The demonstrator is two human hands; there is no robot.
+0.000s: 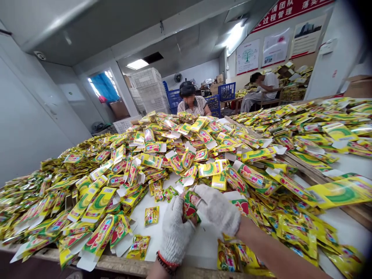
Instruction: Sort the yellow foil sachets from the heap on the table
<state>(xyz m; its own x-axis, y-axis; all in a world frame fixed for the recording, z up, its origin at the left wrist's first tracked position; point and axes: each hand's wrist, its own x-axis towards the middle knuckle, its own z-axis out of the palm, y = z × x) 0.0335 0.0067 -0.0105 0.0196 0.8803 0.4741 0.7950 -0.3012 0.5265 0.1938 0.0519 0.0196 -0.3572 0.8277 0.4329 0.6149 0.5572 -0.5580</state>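
Note:
Both my hands wear white knitted gloves with bare fingertips. My left hand [176, 228] is closed round the lower left side of a small green-and-red candy pack [190, 208]. From the right, my right hand [217, 209] pinches the upper end of the same pack. The gloves cover much of it, so I cannot tell whether it is a carton or a sachet. Small yellow sachets [151, 215] lie on the white tabletop [145, 228] left of my hands. More yellow sachets [228, 255] lie below my right wrist.
A high heap of yellow printed cartons [151, 161], many with open flaps, surrounds the work spot. A wooden strip [308, 166] divides the table at right, and another edges the front. One person [193, 104] sits behind the heap, another [263, 91] farther back.

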